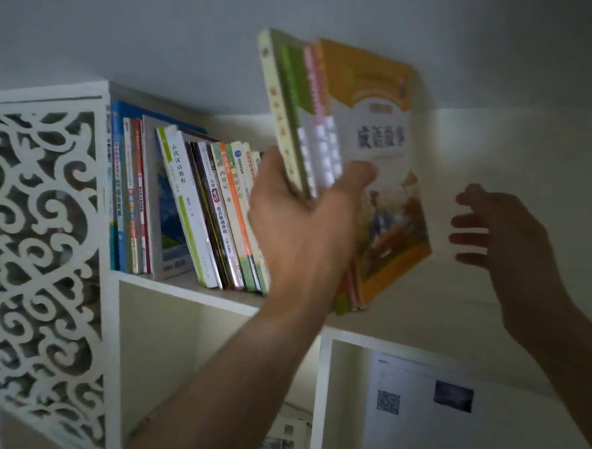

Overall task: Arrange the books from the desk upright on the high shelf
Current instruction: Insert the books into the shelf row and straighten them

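Currently, the left hand (301, 221) grips a stack of books (345, 150) tilted above the high shelf (191, 292), right of the leaning book row (190, 206), lower corners touching the shelf, while the right hand (507, 239) hovers nearby, fingers relaxed.

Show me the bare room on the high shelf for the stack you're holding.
Free: the shelf board to the right of the held stack, up to the right hand. Crowded: the left end, where the leaning row of books fills it from the carved side panel to the left hand.
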{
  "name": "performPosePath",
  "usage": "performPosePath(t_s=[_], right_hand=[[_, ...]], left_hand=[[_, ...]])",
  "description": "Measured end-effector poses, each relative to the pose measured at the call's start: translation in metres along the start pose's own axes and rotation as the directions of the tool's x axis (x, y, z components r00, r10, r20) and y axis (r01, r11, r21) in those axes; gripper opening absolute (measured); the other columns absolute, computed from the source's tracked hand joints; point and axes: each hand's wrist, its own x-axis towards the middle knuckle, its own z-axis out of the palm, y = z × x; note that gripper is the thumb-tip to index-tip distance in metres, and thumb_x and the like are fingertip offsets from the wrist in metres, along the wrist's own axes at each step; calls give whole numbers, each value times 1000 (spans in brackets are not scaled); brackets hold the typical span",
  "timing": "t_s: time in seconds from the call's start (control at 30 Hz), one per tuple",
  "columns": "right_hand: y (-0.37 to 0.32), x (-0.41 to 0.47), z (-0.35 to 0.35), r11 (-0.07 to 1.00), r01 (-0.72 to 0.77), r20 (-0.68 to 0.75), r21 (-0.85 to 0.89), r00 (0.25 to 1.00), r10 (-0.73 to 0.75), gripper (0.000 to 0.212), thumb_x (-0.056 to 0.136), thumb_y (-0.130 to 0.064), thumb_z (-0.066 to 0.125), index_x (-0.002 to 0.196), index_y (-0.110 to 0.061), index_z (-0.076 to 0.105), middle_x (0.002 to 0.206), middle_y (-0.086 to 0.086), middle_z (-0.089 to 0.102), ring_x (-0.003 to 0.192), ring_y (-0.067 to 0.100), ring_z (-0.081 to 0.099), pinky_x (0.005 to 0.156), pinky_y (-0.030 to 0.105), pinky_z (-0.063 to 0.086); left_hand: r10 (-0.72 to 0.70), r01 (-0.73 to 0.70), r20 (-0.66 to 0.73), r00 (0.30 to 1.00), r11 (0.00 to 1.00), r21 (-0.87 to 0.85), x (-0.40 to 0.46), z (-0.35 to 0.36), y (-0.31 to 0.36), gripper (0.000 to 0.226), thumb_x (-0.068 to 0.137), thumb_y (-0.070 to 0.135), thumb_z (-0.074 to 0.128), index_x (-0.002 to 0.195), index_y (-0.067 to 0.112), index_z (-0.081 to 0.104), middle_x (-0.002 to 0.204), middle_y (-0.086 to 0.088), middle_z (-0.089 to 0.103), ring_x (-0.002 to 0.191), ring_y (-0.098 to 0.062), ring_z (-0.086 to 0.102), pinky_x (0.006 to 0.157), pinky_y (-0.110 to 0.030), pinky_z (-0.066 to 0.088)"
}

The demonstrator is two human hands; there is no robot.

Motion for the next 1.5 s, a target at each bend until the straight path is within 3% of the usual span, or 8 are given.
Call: performPosePath(t_s=[0.27, 0.43, 0.6, 0.73, 0.9, 1.1, 1.37, 1.5], right_hand=[[37, -21, -23, 897, 196, 524, -396, 850, 46, 127, 37, -70, 91, 147, -51, 30, 137, -19, 50, 116, 0, 60, 87, 37, 58], [72, -6, 11, 823, 249, 476, -511, 879, 29, 106, 52, -61, 84, 140, -40, 28, 130, 6, 54, 108, 28, 62, 87, 48, 58], [92, 4, 41, 758, 278, 432, -590, 902, 6, 90, 57, -66, 67, 136, -31, 42, 118, -6, 57, 102, 19, 64, 81, 45, 61], [85, 0, 47, 779, 200, 388, -595, 920, 59, 96, 45, -59, 70, 132, -36, 36, 113, -3, 57, 90, 17, 66, 74, 40, 60], [61, -15, 41, 813, 127, 356, -568, 929, 103, 117, 41, -79, 59, 145, -38, 26, 127, -5, 41, 107, 13, 47, 93, 40, 51], [58, -15, 33, 968, -65, 364, -240, 919, 152, 79, 65, -77, 74, 135, -52, 50, 124, -4, 52, 104, 7, 62, 72, 21, 52], [55, -20, 29, 917, 120, 356, -379, 934, 25, 53, 82, -72, 39, 126, -49, 57, 104, -20, 68, 90, -10, 63, 69, 6, 45], [56, -18, 27, 798, 227, 365, -559, 931, -9, 66, 74, -82, 36, 126, -45, 55, 102, -25, 70, 92, -5, 67, 83, 19, 53]], left_hand=[[0, 7, -36, 999, 983, 185, -38, 71, -72, 38, 76, 22, 82, 103, 32, 57, 90, 16, 70, 76, 10, 68, 61, -22, 62], [-49, -2, 114, 992, 912, 411, -21, 59, -86, 61, 84, 28, 78, 137, 20, 50, 81, 22, 60, 72, 25, 59, 55, -2, 46], [28, -325, 379, 925, 574, 752, -11, 27, -75, 62, 82, 75, 63, 115, 23, 53, 104, 8, 66, 90, -11, 65, 70, -19, 48], [-30, -249, 380, 925, 706, 663, -6, 10, -79, 52, 84, 73, 64, 106, 30, 44, 92, 13, 63, 77, -4, 63, 52, -7, 37], [20, -252, 427, 904, 831, 496, -9, 3, -95, 47, 89, 66, 63, 119, 32, 51, 106, 20, 68, 88, 15, 64, 71, -6, 53], [85, -263, 421, 903, 884, 385, -13, -2, -110, 36, 104, 54, 44, 125, 28, 57, 109, 19, 70, 99, 6, 67, 84, -17, 56], [78, -269, 439, 895, 880, 392, -8, -1, -111, 16, 104, 39, 54, 112, 26, 56, 95, 17, 68, 86, 3, 68, 72, -16, 57], [46, -228, 414, 909, 887, 402, -7, 2, -108, 12, 103, 35, 57, 108, 25, 57, 91, 15, 68, 85, 5, 67, 67, -11, 54]])
